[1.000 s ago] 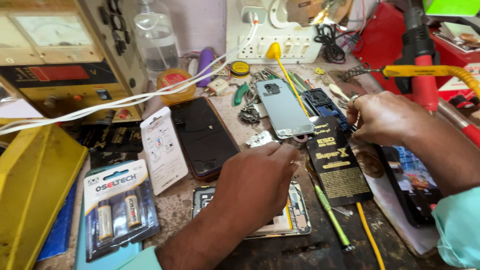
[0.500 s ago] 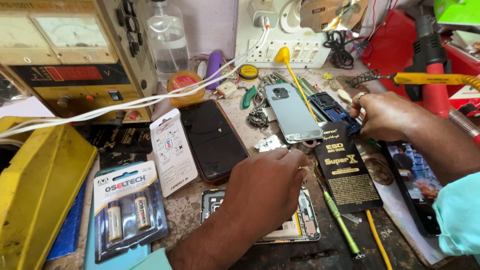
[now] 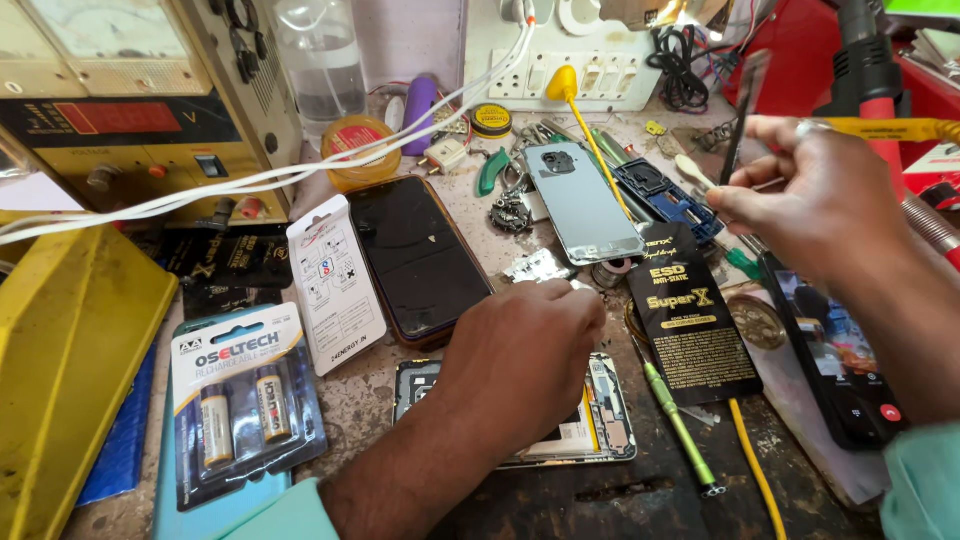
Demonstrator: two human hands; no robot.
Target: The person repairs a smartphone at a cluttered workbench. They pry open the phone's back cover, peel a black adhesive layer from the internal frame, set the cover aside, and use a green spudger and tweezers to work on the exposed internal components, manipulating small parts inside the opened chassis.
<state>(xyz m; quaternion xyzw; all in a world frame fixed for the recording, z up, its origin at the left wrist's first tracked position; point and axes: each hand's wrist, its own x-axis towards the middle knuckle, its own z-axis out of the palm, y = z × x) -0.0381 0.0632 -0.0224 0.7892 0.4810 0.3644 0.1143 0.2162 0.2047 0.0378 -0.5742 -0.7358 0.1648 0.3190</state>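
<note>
My left hand (image 3: pixel 525 350) rests on an opened phone body (image 3: pixel 610 425) lying on the bench, its fingertips pinching at the top edge near a small metal part (image 3: pixel 540 266). My right hand (image 3: pixel 815 195) is raised at the right and holds black tweezers (image 3: pixel 738 115) upright, tips pointing up. A grey-blue phone back cover (image 3: pixel 583 200) lies beyond the opened phone. A black phone (image 3: pixel 415 255) with a dark screen lies face up to the left of my left hand.
A yellow power supply (image 3: pixel 130 100) stands at back left, a white cable (image 3: pixel 300 170) crossing in front. A battery pack (image 3: pixel 245 400), a white card (image 3: pixel 333 285), a black tweezer pouch (image 3: pixel 690 315), a green screwdriver (image 3: pixel 675 415) and a lit phone (image 3: pixel 845 360) lie around.
My right hand has lifted off the bench with the tweezers, which now stand upright. My left hand stays on the opened phone. The view has shifted slightly.
</note>
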